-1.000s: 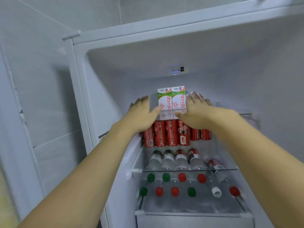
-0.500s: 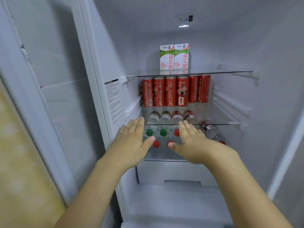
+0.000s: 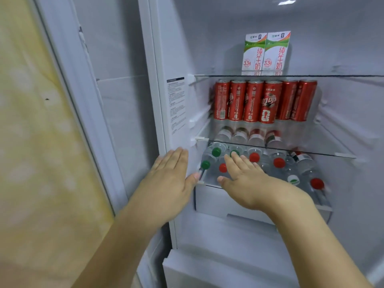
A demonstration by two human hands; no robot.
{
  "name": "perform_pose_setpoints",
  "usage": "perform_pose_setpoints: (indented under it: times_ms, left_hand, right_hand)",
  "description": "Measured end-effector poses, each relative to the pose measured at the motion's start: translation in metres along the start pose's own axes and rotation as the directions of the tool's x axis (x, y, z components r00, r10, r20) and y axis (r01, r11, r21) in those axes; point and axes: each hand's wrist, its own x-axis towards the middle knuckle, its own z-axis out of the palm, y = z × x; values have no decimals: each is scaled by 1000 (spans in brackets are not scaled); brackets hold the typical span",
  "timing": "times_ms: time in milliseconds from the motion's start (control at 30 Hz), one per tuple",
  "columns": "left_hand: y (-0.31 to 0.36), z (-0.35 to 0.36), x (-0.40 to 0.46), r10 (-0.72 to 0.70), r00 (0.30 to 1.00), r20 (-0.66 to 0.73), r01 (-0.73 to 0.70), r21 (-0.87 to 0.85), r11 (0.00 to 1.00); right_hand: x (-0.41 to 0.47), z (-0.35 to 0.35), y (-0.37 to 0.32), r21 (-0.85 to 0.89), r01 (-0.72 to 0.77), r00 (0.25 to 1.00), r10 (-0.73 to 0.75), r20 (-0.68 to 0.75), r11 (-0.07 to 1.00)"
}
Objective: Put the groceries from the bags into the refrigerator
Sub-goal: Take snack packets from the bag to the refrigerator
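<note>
A pale yellow wall [image 3: 37, 142] is seen at the far left, beside the white frame of an open refrigerator [image 3: 153, 80]. A printed label [image 3: 176, 104] is fixed to the refrigerator's inner left wall. Just below it, the left hand [image 3: 170, 179] is held flat with the fingers straight and together, the thumb spread toward the right; nothing is held in it. Just beside it, the right hand [image 3: 245, 181] is likewise stretched out flat and empty, its fingertips in front of the green and red caps of the water bottles [image 3: 278, 163], which are laid on their sides in the lowest compartment; whether the fingers touch them cannot be told. Above the bottles, on the middle glass shelf [image 3: 342, 155], a row of red cans [image 3: 268, 100] is stood upright. On the top glass shelf [image 3: 332, 75], two milk cartons [image 3: 266, 51] are placed side by side, touching, near the back wall. An interior light [image 3: 286, 2] is lit at the top.
</note>
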Motion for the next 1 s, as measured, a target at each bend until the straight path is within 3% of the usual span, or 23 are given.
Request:
perform_pose_setpoints:
  times_ms: [267,567,1000]
  left_hand:
    - [-17,-12,-52,-259,966,11,258,58,965]
    - [-41,-37,-142,-449,892,-43,451,139,882]
    - [-61,-78,-273,-678,731,-78,679,180,711]
  right_hand:
    - [5,22,-39,22,202,974,-203,105,979]
    - [-38,32,-117,40,445,894,-447,33,895]
    - [-95,65,-218,32,642,757,-641,128,766]
